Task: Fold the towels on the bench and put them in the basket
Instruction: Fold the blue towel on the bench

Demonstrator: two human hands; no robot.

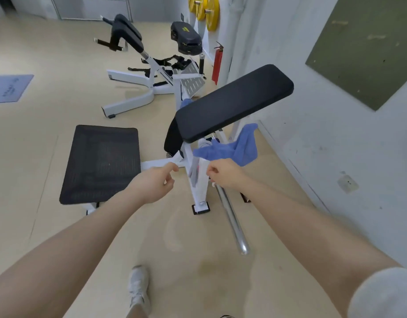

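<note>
A blue towel (235, 148) hangs crumpled off the white frame under the tilted black bench pad (232, 99). My right hand (223, 174) is just below its near edge, and its curled fingers seem to grip that edge. My left hand (154, 180) hovers beside the white frame post (197, 180), fingers curled, thumb against the index finger, holding nothing. A second bit of blue towel (186, 103) peeks out behind the pad's far end. The black mesh basket (101, 164) stands on the floor to the left of the bench.
A chrome bar (232, 221) runs along the floor below my right arm. More gym machines (138, 72) stand further back, with a red extinguisher (217, 63) and yellow weight plates (207, 12) by the wall. The white wall (324, 145) is close on the right. My shoe (138, 285) is at the bottom.
</note>
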